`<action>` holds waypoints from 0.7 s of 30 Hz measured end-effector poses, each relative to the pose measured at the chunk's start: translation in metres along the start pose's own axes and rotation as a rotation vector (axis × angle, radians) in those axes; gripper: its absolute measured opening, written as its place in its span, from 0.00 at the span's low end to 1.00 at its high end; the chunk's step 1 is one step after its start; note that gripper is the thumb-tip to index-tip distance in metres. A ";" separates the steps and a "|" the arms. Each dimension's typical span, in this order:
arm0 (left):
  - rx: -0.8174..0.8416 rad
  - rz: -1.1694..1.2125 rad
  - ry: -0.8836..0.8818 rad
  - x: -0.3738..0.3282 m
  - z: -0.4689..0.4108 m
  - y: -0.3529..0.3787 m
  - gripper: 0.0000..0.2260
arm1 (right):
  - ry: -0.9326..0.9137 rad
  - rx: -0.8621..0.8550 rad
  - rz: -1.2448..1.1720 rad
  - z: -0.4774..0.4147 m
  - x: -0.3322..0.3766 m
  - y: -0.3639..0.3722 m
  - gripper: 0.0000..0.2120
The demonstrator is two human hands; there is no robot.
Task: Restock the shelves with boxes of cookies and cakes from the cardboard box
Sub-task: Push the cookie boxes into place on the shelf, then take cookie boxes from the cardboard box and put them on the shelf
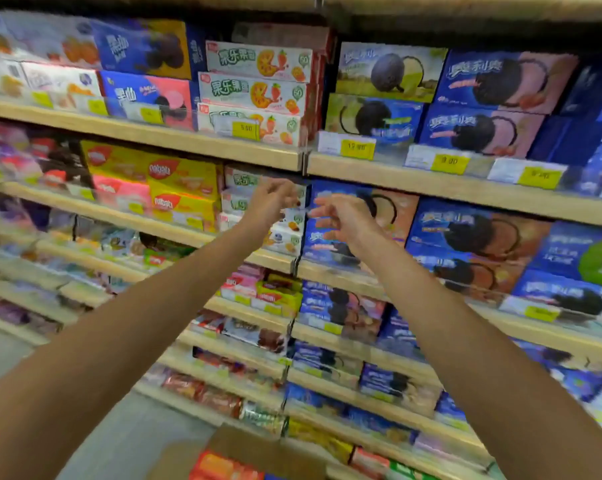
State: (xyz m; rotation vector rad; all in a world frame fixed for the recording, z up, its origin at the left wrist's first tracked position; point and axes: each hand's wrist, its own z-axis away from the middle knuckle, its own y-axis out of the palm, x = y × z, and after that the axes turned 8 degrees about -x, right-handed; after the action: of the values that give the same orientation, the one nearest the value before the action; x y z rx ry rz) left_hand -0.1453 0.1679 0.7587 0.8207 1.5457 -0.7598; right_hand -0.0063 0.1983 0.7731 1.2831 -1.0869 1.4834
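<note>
Stack of white cookie boxes (235, 202) on a shelf (185, 233), long sides along the shelf edge, fronts outward, left hand (270, 200) loosely curled before the stack, right hand (344, 220) just right of it, fingers relaxed, both empty, blue boxes (431, 220) crowding the stack's right, cardboard box (258, 448) well below.

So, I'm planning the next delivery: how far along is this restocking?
Done: the shelves look mostly full, front rows packed. In hand: both hands reach the stack of white boxes on the second shelf. The left hand is at the stack, though blur hides any grip, and the right hand is beside it with loose fingers. Left: the cardboard box at the bottom holds packs.
</note>
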 end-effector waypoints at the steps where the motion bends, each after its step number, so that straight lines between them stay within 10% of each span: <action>1: -0.002 -0.029 -0.052 0.025 0.007 -0.010 0.07 | 0.060 0.028 0.014 0.004 -0.026 0.008 0.08; 21: 0.079 -0.314 -1.127 0.547 0.233 -0.051 0.14 | 0.977 0.264 0.563 0.073 -0.577 0.045 0.04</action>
State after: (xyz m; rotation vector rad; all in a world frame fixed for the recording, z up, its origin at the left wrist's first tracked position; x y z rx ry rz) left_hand -0.1095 -0.0058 0.1888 0.0936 0.6125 -1.2303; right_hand 0.0201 0.0781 0.2033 0.2454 -0.5912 2.3572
